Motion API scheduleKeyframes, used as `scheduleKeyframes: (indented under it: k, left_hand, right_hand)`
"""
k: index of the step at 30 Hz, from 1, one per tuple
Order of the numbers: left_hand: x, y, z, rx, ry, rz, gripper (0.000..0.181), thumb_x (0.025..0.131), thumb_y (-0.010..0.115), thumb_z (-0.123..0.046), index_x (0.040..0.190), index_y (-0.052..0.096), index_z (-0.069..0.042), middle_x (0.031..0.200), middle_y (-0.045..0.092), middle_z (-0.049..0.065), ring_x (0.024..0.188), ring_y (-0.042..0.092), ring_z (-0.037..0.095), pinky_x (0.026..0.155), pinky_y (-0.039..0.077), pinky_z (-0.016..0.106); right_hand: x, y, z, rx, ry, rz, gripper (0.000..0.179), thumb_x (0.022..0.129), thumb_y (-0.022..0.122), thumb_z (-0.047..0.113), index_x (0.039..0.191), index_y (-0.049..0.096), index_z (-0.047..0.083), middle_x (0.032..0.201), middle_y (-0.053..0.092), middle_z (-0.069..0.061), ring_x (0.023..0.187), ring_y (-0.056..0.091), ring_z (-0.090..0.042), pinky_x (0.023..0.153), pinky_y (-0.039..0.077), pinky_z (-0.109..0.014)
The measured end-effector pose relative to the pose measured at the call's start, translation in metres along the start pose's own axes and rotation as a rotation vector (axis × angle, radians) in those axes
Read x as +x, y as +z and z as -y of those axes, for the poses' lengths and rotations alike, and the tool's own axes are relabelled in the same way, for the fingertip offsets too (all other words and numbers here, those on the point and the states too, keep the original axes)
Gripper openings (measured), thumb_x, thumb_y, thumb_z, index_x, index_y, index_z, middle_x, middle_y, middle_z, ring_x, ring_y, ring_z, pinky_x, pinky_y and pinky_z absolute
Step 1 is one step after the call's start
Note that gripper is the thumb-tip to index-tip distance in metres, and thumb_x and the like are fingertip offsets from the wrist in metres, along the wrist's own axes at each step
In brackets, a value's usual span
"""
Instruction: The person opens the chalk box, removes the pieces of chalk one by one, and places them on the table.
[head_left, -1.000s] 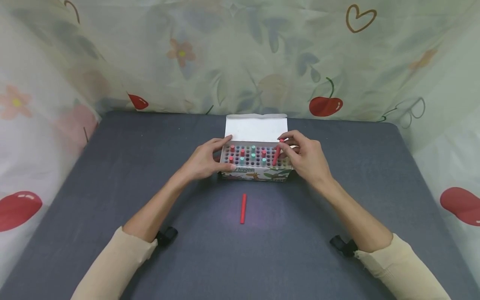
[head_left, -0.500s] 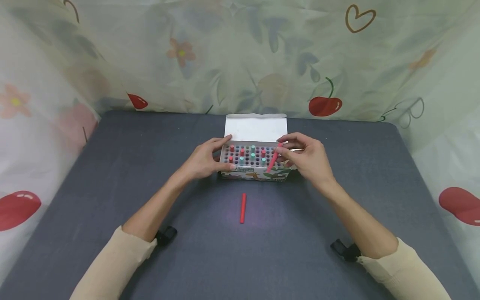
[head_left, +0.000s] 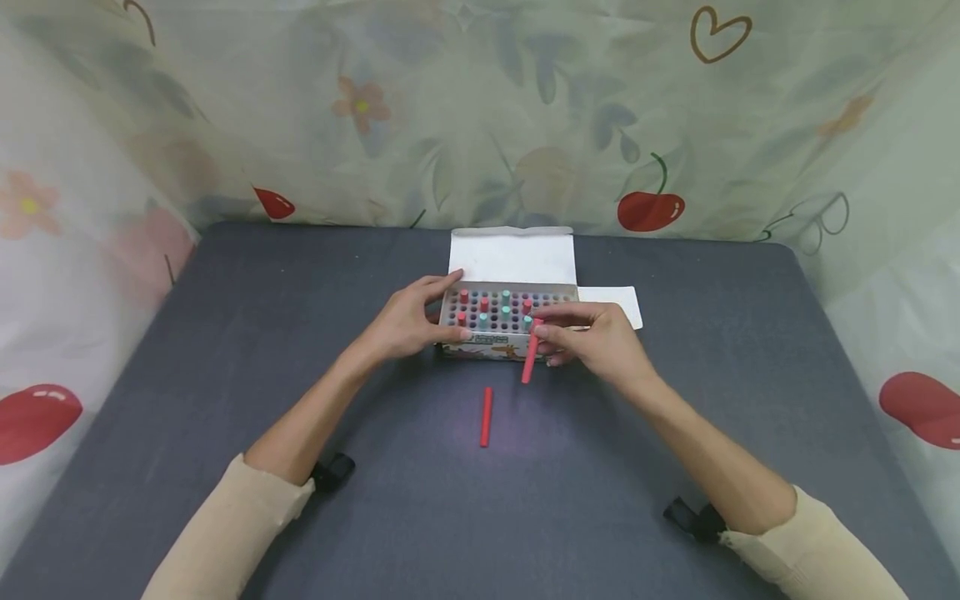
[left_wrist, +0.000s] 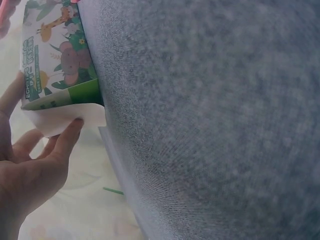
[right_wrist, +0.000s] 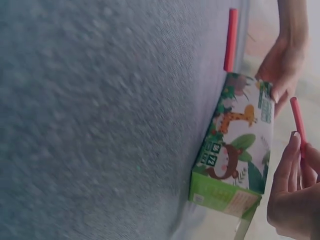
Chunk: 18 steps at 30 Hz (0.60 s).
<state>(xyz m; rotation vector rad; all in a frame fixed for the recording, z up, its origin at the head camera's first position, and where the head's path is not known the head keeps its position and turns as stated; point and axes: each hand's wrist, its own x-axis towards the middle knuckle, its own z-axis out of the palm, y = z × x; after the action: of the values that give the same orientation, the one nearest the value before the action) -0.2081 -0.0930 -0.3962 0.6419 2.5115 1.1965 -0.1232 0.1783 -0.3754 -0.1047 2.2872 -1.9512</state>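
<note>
The left hand point(head_left: 408, 321) grips the open, animal-printed cardboard box point(head_left: 491, 350); the right hand point(head_left: 603, 342) pinches a slim red stick point(head_left: 531, 358), tilted, near its front. Best brace firmly, pinch lightly, clear the matching red rod point(head_left: 486, 417) on the grey tabletop point(head_left: 555, 517).

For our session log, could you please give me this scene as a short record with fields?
left hand: holds the box at its left end
right hand: pinches a tilted red stick clear of the table
box: lid open, red and teal sticks standing in it
loose stick: red, lying on the table in front of the box
</note>
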Motion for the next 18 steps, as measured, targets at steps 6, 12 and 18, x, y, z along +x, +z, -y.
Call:
scheduleKeyframes:
  k: [6, 12, 18]
  left_hand:
    - [0.000, 0.000, 0.000, 0.009, 0.002, -0.001, 0.092, 0.081, 0.085, -0.024, 0.157, 0.033, -0.021, 0.150, 0.040, 0.013, 0.116, 0.055, 0.025, 0.097, 0.050, 0.040]
    - [-0.001, 0.000, 0.000, 0.025, -0.002, -0.003, 0.092, 0.081, 0.085, -0.026, 0.157, 0.032, -0.022, 0.150, 0.040, 0.012, 0.115, 0.056, 0.025, 0.095, 0.050, 0.041]
    - [-0.001, 0.000, 0.000, 0.001, -0.006, -0.003, 0.091, 0.081, 0.085, -0.027, 0.157, 0.033, -0.024, 0.150, 0.041, 0.010, 0.118, 0.057, 0.025, 0.095, 0.050, 0.039]
  right_hand:
    - [-0.004, 0.008, -0.006, 0.020, 0.052, 0.049, 0.032, 0.087, 0.076, 0.006, 0.115, 0.069, -0.007, 0.094, 0.073, -0.017, 0.084, 0.071, -0.039, 0.068, 0.059, -0.043]
    - [-0.006, 0.017, -0.013, 0.010, 0.067, 0.093, 0.032, 0.088, 0.076, 0.007, 0.116, 0.070, -0.007, 0.094, 0.073, -0.018, 0.087, 0.070, -0.044, 0.067, 0.059, -0.042]
    - [-0.007, 0.024, -0.021, 0.015, 0.136, 0.127, 0.035, 0.088, 0.076, 0.007, 0.118, 0.068, -0.008, 0.094, 0.074, -0.016, 0.084, 0.072, -0.033, 0.070, 0.059, -0.042]
